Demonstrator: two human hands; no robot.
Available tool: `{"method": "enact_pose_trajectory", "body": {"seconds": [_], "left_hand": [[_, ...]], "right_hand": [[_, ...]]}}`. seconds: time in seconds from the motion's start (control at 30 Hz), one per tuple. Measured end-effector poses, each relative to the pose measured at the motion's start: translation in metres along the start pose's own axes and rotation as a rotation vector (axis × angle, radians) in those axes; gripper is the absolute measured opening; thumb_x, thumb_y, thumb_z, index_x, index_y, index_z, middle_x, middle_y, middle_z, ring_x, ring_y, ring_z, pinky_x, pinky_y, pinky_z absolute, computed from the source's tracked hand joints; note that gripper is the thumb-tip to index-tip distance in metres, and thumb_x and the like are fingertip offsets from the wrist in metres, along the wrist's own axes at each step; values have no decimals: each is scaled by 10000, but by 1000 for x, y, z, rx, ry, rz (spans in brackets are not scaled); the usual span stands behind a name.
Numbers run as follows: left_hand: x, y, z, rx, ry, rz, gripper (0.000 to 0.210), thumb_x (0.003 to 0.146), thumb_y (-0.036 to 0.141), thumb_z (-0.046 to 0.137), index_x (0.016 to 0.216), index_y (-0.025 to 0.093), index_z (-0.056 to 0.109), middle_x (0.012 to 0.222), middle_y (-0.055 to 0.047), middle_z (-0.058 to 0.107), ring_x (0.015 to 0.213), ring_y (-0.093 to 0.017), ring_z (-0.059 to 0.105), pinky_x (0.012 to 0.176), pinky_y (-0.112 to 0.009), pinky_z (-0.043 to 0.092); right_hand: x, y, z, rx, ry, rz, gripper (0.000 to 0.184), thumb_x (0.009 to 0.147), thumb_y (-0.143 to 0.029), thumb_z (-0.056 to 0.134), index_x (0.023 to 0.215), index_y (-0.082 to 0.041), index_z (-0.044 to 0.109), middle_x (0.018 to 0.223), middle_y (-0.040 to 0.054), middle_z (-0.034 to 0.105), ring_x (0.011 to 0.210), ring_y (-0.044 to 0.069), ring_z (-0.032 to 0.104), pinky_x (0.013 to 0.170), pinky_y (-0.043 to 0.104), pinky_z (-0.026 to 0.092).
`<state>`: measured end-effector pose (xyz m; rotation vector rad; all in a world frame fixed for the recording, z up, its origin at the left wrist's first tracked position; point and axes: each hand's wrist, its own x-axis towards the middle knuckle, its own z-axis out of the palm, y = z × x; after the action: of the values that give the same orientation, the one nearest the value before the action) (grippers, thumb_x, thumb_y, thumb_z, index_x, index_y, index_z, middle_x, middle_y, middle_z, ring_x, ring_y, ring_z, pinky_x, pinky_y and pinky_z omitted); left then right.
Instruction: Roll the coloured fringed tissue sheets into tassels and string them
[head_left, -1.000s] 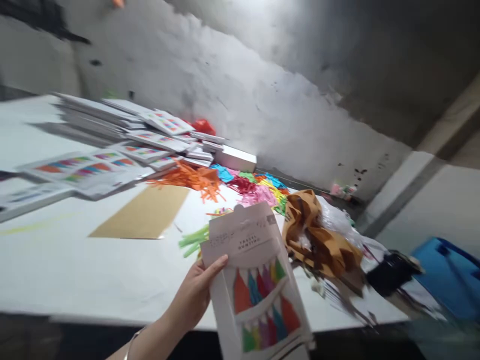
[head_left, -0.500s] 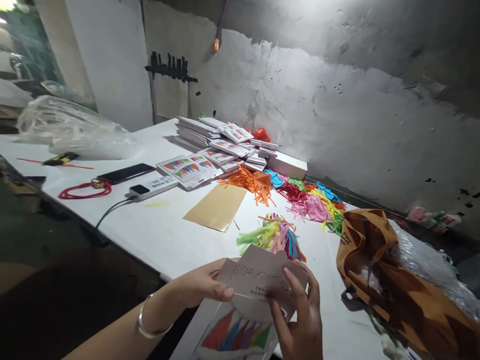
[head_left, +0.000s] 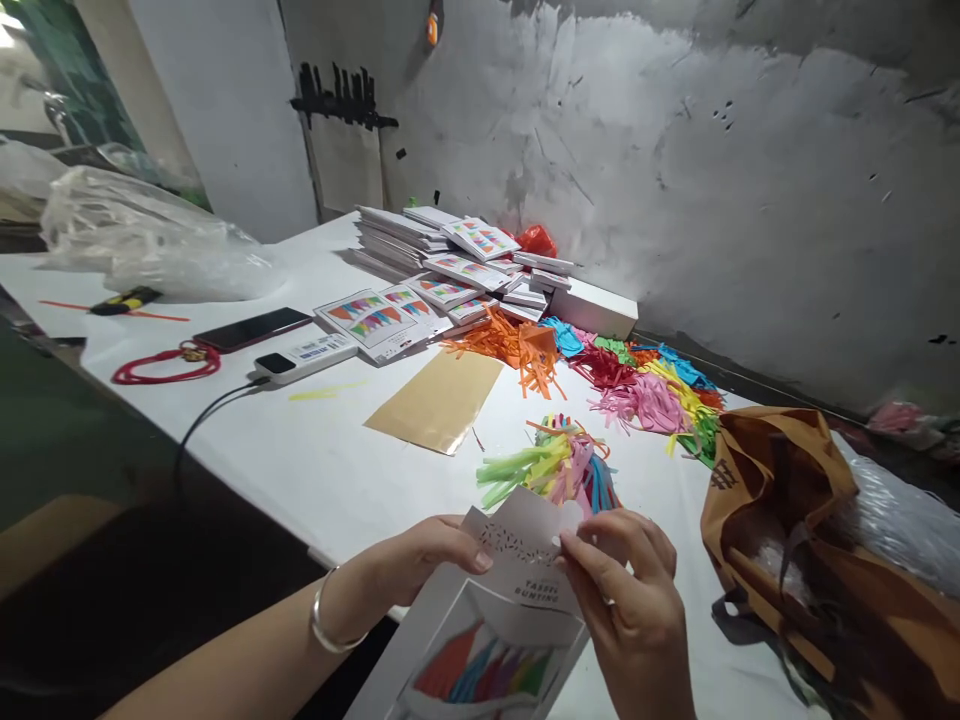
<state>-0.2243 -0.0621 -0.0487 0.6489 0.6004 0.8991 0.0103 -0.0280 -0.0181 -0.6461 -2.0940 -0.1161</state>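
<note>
Close in front of me is a white tassel bunting box, printed with coloured tassels and the words "TASSEL BUNTING". My left hand grips its upper left side, thumb on the front and fingers hidden behind. At the upper right, my right hand pinches a small flap at the top of the box between thumb and fingers. Just beyond the box lies a bundle of multicoloured paper tassels on the white table. A bangle circles my left wrist.
Behind lie a gold sheet, heaped coloured tassels and stacked printed boxes. A phone, a white cabled device, a cutter and clear plastic are left. A brown bag stands right.
The right hand has moved slightly right and up along the box's top, from the front panel to the flap. The left hand keeps its hold. The camera view has tilted down.
</note>
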Motion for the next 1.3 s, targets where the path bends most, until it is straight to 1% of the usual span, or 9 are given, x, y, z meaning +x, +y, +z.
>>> {"method": "enact_pose_trajectory", "body": {"seconds": [0.13,0.27,0.37,0.47,0.57,0.67,0.97,1.13,1.3], "left_hand": [[2,1,0,12,57,13,213,620,207,752,804,122,817,753,-60,783,692,-186,690,626,-235,521],[4,2,1,2,86,19,306,660,238,741,923,99,812,826,-95,793,777,-222,712,693,-267,537],[6,3,2,-28,60,7,329,654,256,748,937,98,809,860,-103,796,769,-217,713,725,-277,547],[7,3,2,-44,47,-2,342,652,259,758,949,96,805,871,-103,795,765,-211,712,768,-290,556],[8,0,1,-37,55,2,297,651,255,756,897,96,806,826,-99,792,759,-210,703,735,-275,542],[7,-4,-1,-17,39,4,282,644,239,742,884,106,806,836,-91,793,773,-213,696,714,-266,523],[5,-9,1,85,-89,16,310,684,231,736,979,168,807,908,-53,801,891,-243,710,848,-316,510],[4,-8,4,161,-116,57,327,705,230,725,1018,166,797,976,-56,801,972,-260,696,890,-336,472],[1,-6,10,160,-44,71,374,691,248,742,1050,158,790,1020,-63,800,967,-275,699,877,-345,486]], "right_hand": [[3,4,-3,182,-25,73,165,929,-77,643,960,-234,682,878,13,644,943,195,561,836,358,433],[-10,3,-3,218,141,156,266,912,-26,629,1127,-183,643,974,49,663,960,184,590,834,344,472],[-21,-1,3,147,37,10,434,918,12,577,1330,-125,587,967,80,651,906,184,593,794,346,475],[-26,-3,10,105,-60,-51,481,926,21,559,1391,-101,560,978,107,645,911,196,584,777,351,483],[-22,-4,10,96,-62,-41,467,905,12,623,1360,-85,584,984,113,654,920,191,590,788,332,515],[-16,-3,5,149,-61,5,347,907,14,615,1224,-116,667,919,79,661,868,160,605,765,272,544],[-8,1,-9,205,-231,88,170,951,-107,594,1046,-198,700,881,45,694,802,164,645,692,260,582],[-8,-3,-10,156,-201,35,201,949,-67,566,1089,-161,675,878,66,673,831,184,617,719,299,567],[-15,-8,-1,114,-90,-34,278,922,4,559,1164,-107,641,897,91,641,880,201,585,781,348,531]]}}
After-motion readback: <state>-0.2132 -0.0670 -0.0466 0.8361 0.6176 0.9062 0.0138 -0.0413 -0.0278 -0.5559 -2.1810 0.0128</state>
